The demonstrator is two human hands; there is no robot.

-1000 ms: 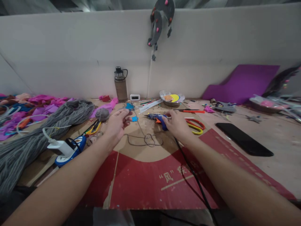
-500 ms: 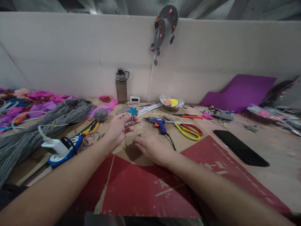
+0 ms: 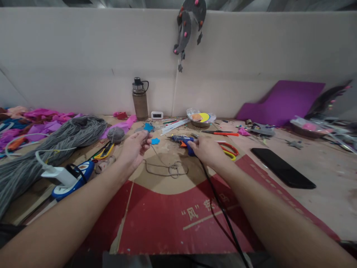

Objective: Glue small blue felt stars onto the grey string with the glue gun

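Blue hot-glue gun with orange trigger (image 3: 189, 144), on bench (image 3: 331, 167), handle now touched by the right hand (image 3: 208, 149) (clamping cannot be told), earlier beside the left hand (image 3: 136, 148), which pinches, left of the gun, a blue flower-shaped cutout (image 3: 148, 127) with thin grey cord (image 3: 157, 174), so tool and workpiece now seem paired.

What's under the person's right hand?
Partly covered by the right hand: a blue glue gun and scissors. The gun's front and scissors' handles show; anything beneath the palm is hidden.
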